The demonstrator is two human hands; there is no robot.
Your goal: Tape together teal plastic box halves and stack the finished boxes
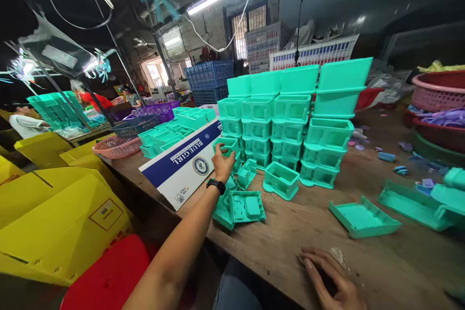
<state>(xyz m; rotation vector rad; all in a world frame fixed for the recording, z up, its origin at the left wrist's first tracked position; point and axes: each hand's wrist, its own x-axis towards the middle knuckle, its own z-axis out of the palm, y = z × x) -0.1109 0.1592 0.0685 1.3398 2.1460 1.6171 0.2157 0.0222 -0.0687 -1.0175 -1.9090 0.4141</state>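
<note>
Where the head view looks down, your left hand (223,162) has its fingers at the rim of a green box (228,144), between the carton (189,157) and the stacks (290,131); whether they grip it, I cannot tell. Your right hand (332,281) lies half-open, fingers loosely curved, on the desk (286,240), nearer you than the shallow tray (364,218).

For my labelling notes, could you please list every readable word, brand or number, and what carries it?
"BLUE GIRL": on the printed cardboard panel.
Too small to read: the panel's other print, the label on the yellow box, and the pale label on the hanging dark cover.
</note>
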